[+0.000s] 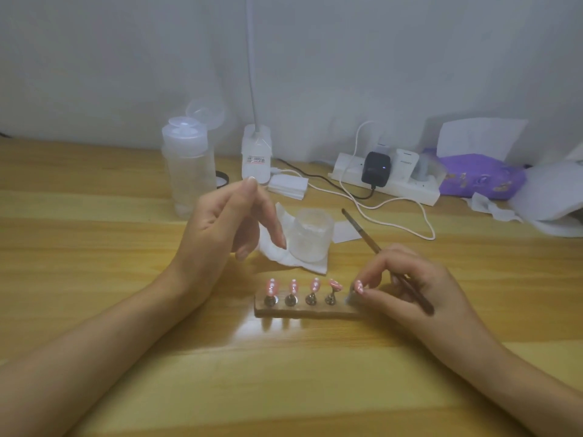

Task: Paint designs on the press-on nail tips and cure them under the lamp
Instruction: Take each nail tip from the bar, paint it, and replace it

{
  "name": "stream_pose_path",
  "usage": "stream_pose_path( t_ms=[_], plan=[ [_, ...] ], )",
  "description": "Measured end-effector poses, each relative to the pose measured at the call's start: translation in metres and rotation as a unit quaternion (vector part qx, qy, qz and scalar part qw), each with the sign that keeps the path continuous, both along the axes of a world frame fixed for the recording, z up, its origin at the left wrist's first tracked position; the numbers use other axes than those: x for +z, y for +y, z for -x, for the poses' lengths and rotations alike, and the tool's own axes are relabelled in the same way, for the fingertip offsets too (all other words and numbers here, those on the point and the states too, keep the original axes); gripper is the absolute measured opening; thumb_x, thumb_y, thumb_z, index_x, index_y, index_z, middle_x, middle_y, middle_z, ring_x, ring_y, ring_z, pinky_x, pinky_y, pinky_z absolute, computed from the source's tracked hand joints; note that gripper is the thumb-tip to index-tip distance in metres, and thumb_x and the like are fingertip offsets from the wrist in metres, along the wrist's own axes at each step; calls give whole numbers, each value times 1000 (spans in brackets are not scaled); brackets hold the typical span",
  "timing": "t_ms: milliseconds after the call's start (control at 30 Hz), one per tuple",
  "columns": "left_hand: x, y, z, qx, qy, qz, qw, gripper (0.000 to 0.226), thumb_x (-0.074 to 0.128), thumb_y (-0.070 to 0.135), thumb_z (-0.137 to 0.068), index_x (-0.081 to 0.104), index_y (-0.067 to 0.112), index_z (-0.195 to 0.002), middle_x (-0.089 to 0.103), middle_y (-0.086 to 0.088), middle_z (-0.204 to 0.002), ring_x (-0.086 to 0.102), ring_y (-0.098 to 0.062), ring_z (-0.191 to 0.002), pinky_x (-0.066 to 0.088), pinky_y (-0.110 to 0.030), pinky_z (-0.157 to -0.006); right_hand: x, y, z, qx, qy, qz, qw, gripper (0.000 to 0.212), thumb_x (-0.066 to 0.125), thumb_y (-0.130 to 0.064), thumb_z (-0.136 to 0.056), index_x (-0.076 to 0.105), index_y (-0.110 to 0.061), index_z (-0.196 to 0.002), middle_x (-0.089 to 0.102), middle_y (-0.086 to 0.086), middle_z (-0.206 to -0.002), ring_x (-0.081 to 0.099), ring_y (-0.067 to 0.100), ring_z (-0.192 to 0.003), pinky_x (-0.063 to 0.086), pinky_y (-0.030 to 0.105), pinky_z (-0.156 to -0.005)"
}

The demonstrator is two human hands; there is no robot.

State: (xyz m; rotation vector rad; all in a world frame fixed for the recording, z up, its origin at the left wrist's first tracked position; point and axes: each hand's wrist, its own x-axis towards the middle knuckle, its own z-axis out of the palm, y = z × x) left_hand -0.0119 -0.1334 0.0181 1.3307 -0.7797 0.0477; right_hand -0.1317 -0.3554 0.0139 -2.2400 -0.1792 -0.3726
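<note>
Painting looks near complete; no curing in evidence.
Above the tabletop (126, 357), the left hand (220, 225) hangs loosely spread and holds nothing. The right hand (407, 285) grips the brush (366, 233) and pinches the fifth tip (359, 286) at the right end of the wooden stand (303, 312). Four pink, white-dotted nail tips (293, 285) sit mounted on it.

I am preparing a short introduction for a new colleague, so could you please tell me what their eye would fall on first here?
First comes the row of pink nail tips standing on a wooden holder at the middle of the table. At its right end the right hand grips a brush while its fingers touch the rightmost tip. The left hand hovers empty above a tissue and a glass cup behind the holder.
</note>
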Motion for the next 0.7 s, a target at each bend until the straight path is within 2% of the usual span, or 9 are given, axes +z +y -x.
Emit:
stream_pose_path(
  t_ms=[67,133,233,300,367,467,533,600,700],
  plan=[
    [0,0,0,3,1,-2,1000,49,30,23,-105,61,26,-68,69,-6,-64,35,-16,-40,32,-17,-42,-2,2,-1,10,6,2,1000,12,76,-42,-74,71,-32,-78,62,-5,-82,57,16,-87,45,37,-77],
    [0,0,-1,3,4,-3,1000,48,30,24,-105,61,26,-68,69,-6,-64,35,-17,-40,32,-16,-42,-3,3,-2,9,5,6,1000,15,75,-46,-73,71,-32,-77,62,-4,-82,57,19,-90,46,42,-79],
    [-1,2,-2,4,14,2,1000,48,29,26,-105,61,24,-69,69,-8,-64,35,-18,-40,32,-17,-41,2,-3,1,13,3,36,999,14,82,-42,-76,72,-33,-79,62,-7,-82,55,14,-87,42,34,-77],
    [-1,2,-3,9,25,12,1000,49,29,29,-105,62,23,-69,68,-9,-63,35,-18,-40,32,-19,-41,8,-11,5,24,1,32,999,11,78,-38,-83,74,-31,-90,62,-8,-85,55,5,-80,40,23,-74],
    [-1,3,-5,18,43,24,999,51,29,31,-105,63,25,-68,66,-8,-61,36,-18,-41,32,-19,-41,15,-25,8,17,-8,-7,1000,20,61,-41,-93,73,-32,-107,63,-7,-88,53,-1,-76,39,12,-71],
    [-2,4,-9,43,70,37,996,50,31,34,-104,63,26,-67,62,-3,-58,36,-26,-46,30,-20,-40,21,-45,4,16,-34,-13,999,34,40,-33,-100,59,-36,-128,67,0,-89,53,9,-77,41,14,-70],
    [-3,4,-11,60,84,40,994,51,32,33,-106,64,27,-67,60,-1,-56,38,-24,-46,30,-18,-40,22,-54,0,39,-35,18,998,34,43,-21,-97,52,-36,-126,69,1,-93,58,17,-81,46,25,-70],
    [-4,4,-13,86,92,25,992,52,30,31,-109,64,27,-69,61,0,-57,40,-13,-44,31,-15,-40,19,-61,-7,61,-30,92,993,29,48,-15,-95,53,-31,-119,70,-4,-101,64,18,-92,49,36,-72],
    [-6,3,-15,117,104,-12,988,42,31,26,-109,63,22,-81,65,1,-65,42,-8,-43,30,-12,-40,13,-61,-17,104,-58,243,963,22,54,-19,-98,65,-25,-116,66,-16,-115,62,11,-107,50,28,-82]
  ],
)
